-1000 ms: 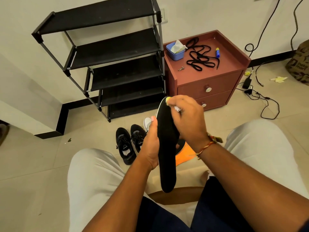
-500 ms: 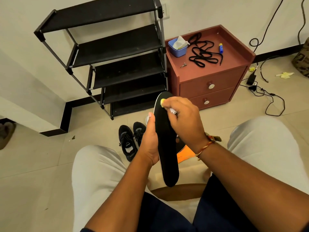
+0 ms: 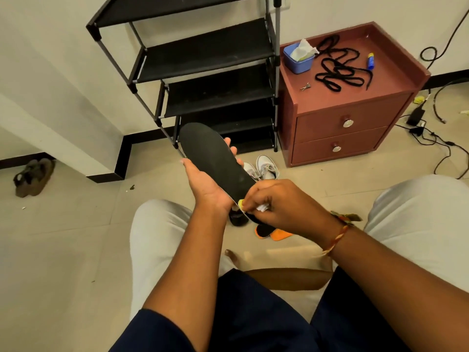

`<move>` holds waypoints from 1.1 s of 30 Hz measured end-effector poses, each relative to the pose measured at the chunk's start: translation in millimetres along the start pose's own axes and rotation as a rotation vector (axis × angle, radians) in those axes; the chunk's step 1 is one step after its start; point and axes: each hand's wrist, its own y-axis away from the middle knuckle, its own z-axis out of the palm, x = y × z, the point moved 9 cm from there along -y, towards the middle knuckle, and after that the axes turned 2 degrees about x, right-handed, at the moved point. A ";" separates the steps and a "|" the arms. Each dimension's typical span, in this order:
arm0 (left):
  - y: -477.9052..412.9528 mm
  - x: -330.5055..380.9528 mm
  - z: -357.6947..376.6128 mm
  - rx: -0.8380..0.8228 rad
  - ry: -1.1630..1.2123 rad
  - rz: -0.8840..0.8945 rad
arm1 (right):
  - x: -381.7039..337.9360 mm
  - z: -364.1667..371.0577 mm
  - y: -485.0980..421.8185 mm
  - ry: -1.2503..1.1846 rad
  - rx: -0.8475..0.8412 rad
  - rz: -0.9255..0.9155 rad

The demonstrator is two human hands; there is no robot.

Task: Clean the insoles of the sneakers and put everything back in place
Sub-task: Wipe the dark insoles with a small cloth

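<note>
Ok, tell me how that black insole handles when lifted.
Probably light: the black insole is thin, held in the left hand. Likely fairly stiff: its unsupported toe end juts out straight. Matte surface, so probably not slippery.

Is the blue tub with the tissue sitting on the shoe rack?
No, the blue tub stands on top of the red cabinet, beside the black laces.

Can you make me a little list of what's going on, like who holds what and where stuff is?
Left hand: holds the black insole, wide end pointing away
Right hand: pinches a white wipe on the insole's near end
Other insole: on the floor under the hands, orange showing
White sneakers: on the floor beside the cabinet
Cabinet top: black laces, blue tub
</note>
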 end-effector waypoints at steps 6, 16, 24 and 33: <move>-5.0 14.7 -16.8 0.086 0.212 0.056 | 16.0 -6.5 2.8 0.040 -0.100 0.045; 2.7 -10.1 -8.5 0.052 0.154 -0.046 | 32.8 -29.8 -2.2 0.188 0.144 0.081; 12.4 -28.7 2.0 0.016 -0.067 -0.068 | 6.4 -15.2 -7.8 0.118 0.128 0.012; 7.9 -19.4 10.9 -0.064 -0.048 -0.057 | -0.6 -17.3 0.4 0.105 0.217 0.027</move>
